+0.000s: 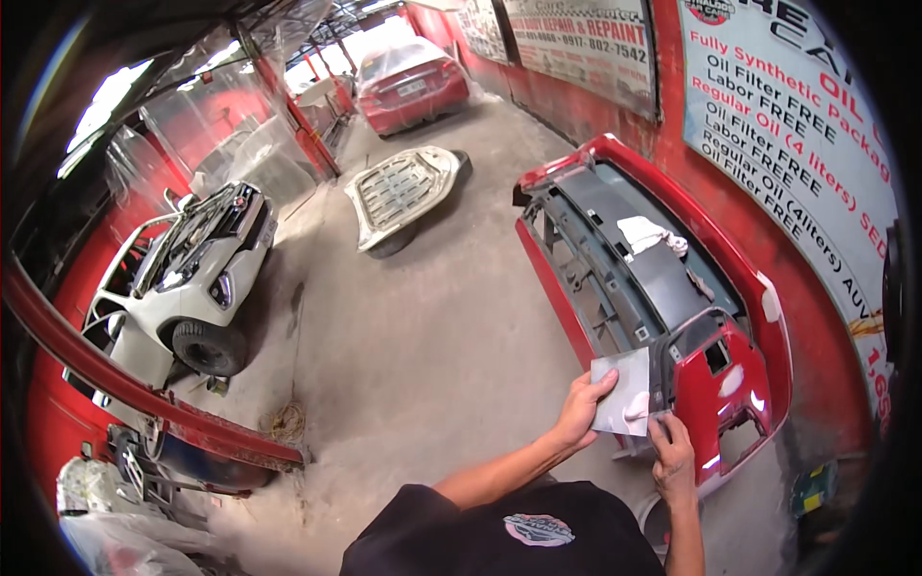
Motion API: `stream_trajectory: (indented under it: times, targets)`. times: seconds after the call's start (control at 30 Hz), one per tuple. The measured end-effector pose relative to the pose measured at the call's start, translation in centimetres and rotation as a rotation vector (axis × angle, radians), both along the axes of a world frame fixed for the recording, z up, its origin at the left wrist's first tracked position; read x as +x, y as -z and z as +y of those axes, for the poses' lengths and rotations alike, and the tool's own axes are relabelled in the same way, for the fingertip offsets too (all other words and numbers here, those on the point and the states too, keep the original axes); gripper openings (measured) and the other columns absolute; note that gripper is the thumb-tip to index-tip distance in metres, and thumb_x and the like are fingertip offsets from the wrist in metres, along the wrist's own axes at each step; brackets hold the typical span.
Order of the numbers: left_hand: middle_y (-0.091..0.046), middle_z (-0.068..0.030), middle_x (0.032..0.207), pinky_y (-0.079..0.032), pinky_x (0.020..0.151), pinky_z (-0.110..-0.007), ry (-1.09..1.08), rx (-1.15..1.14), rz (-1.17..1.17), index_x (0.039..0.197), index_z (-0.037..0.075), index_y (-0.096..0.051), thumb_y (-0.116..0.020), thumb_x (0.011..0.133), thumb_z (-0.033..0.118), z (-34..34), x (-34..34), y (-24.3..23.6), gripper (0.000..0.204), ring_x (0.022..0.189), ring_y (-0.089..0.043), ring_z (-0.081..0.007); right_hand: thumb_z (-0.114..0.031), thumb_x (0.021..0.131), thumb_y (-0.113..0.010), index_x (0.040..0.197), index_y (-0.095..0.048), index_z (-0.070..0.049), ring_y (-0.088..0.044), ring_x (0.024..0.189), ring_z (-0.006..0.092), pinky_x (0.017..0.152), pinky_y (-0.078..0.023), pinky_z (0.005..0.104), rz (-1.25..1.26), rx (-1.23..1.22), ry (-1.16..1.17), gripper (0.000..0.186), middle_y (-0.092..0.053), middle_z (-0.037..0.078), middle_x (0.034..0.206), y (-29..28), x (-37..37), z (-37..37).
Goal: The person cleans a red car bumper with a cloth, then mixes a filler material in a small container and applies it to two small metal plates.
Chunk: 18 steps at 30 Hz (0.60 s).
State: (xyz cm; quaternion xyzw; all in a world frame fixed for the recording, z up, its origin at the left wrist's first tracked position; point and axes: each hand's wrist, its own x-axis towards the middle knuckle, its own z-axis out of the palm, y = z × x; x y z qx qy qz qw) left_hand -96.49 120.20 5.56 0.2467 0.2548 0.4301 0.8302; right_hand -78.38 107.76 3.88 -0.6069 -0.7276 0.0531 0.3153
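Observation:
My left hand (580, 408) grips a thin light-grey sheet (615, 376) by its left edge, thumb lying on top. At the sheet's lower right corner, my right hand (674, 456) has its fingers pinched together on the edge. A pale pinkish patch shows on the sheet near those fingers; I cannot make out what it is. Just beyond both hands lies a red car bumper (706, 403) with a black inner side, and the sheet overlaps its near end in the view. Pale patches mark the bumper's red paint. A crumpled white cloth (653, 236) rests on its dark middle part.
A white vehicle (158, 317) with its front opened up stands at left, behind a red post (144, 384). Ahead, a pale ribbed panel (403, 192) sits raised off the floor, with a red car (411, 86) farther back. A red wall with signs (788, 125) runs along the right.

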Motion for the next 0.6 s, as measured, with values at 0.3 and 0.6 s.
stream_trajectory:
  times: [0.3,0.6]
  targets:
    - [-0.058,0.0001,0.077,-0.044,0.063,-0.028,-0.166,0.545,0.575,0.087,-0.001,-0.062,-0.043,0.108,0.041,0.8,0.6,4.9,0.051,0.073,-0.05,-0.0052,-0.004,0.065,-0.066,0.116,-0.067,-0.008,-0.054,0.113,0.0359,0.099,-0.041,0.0528,-0.116,0.143,-0.106,0.051,-0.058,0.016,0.114,-4.6,-3.4,2.9]
    - [-0.061,-0.003,0.074,-0.045,0.059,-0.035,-0.287,0.561,0.662,0.079,-0.002,-0.062,-0.045,0.107,0.041,2.9,-1.8,-0.5,0.053,0.064,-0.053,-0.0122,0.005,0.061,-0.061,0.118,-0.068,-0.007,-0.055,0.115,0.0386,0.102,-0.042,0.0518,-0.155,0.071,-0.117,0.058,-0.059,0.017,0.117,-1.1,-3.1,1.7]
